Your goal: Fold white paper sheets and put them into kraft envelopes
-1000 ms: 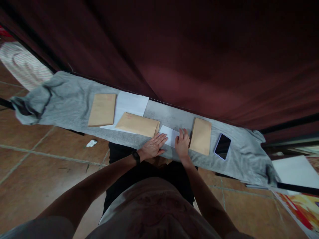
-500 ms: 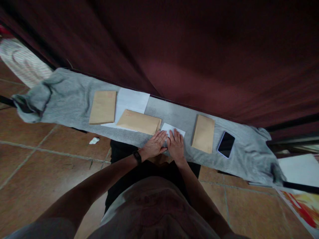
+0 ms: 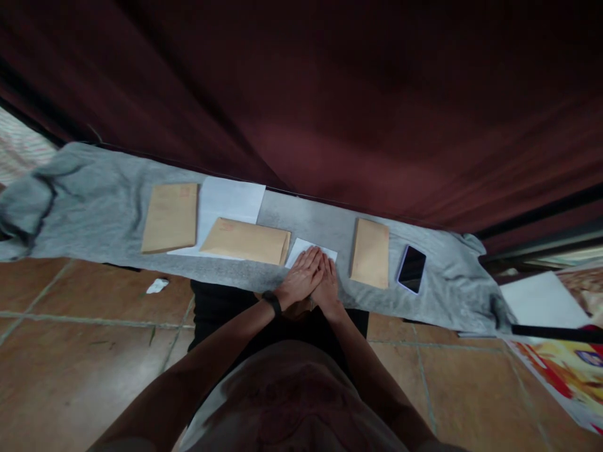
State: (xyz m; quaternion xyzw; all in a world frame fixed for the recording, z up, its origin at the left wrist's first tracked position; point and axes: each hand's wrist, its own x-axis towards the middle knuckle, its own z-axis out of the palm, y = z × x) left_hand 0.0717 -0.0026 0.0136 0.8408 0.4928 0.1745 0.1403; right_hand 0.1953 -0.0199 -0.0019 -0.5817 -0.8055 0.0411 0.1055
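White paper (image 3: pixel 298 247), long axis crosswise, partly beneath overlapping left hand (image 3: pixel 303 277) and right hand (image 3: pixel 326 286), each grip flat, unclamped.

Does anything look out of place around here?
Yes: a white scrap lies on the floor, left of the person's legs, perhaps dropped litter. The grey cloth also looks rumpled at both ends.

A small white paper (image 3: pixel 298 247) lies flat, just off center toward six o'clock. Much of its six-o'clock side is hidden.
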